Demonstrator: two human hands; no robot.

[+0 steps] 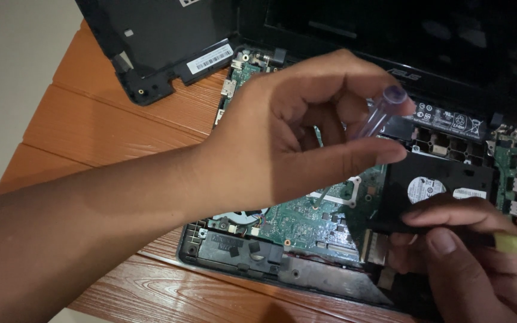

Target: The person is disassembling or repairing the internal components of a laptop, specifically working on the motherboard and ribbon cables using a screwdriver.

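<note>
On the left of the head view, bare orange wooden table (109,125) is being shown, with a detached black base cover (157,42) lying at its far edge, just beside the opened laptop (240,251). Across the table the left forearm is being stretched toward the middle, and the left hand (282,137) is being held above the green circuit board (294,218). A screwdriver with a clear purple handle (381,113) is being pinched between the left thumb and fingers, which are closed on it; the handle cap is being pointed up and to the right, and the thin shaft is being run down and to the left, its tip seeming to be set on the board near the metal heat plate, though the contact is partly hidden by the thumb. The tool's long axis is thus being kept on a steep slant, handle end toward the black screen (390,30).

Further right, the black hard drive (444,182) is being lain flat in its bay, its long side across the view. At the lower right, the right hand (468,251) is being pressed against the drive's near edge, fingers closed around a dark tool with a yellow end (510,244). The drive is nearer the right hand; the hands are being kept apart.
</note>
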